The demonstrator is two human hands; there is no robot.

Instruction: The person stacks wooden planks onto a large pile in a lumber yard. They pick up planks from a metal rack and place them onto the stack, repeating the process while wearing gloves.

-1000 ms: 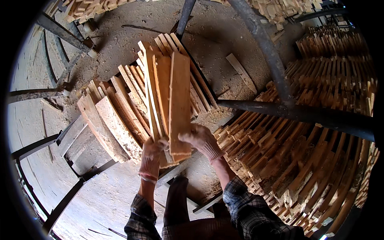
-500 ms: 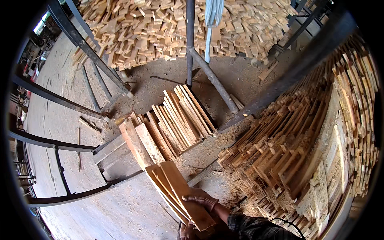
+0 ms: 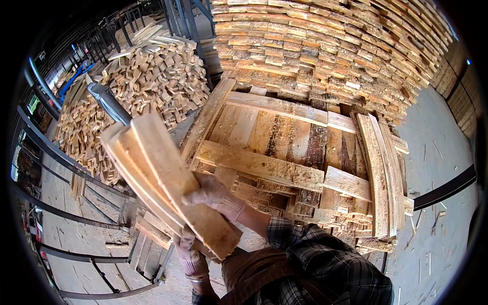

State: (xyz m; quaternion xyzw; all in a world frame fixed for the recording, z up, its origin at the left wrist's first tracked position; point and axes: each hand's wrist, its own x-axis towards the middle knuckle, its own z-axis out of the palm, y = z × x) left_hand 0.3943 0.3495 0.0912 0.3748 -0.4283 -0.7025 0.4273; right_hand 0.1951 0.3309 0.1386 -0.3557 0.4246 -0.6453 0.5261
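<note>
A bundle of several sawn wooden boards point(image 3: 168, 178) is held tilted in front of my body, its far end raised toward the upper left. My gloved right hand point(image 3: 216, 197) is closed over the upper right side of the bundle. Lower down, my gloved left hand point(image 3: 190, 254) wraps round the boards' near end from beneath, its fingers partly hidden by the wood. Just right of the bundle is a waist-high stack of layered boards point(image 3: 262, 165), with long boards laid across its top.
A tall wall of stacked boards point(image 3: 325, 51) rises behind the low stack. Loose short boards form a large heap point(image 3: 157, 76) at the far left. Dark metal rails point(image 3: 76, 254) curve along the left, near a few boards in a frame point(image 3: 152, 231). Wood scraps lie on the right-hand floor point(image 3: 432, 244).
My view has swung right, from the boards in the metal frame to the layered stack. Both hands have raised the bundle of boards and carried it along.
</note>
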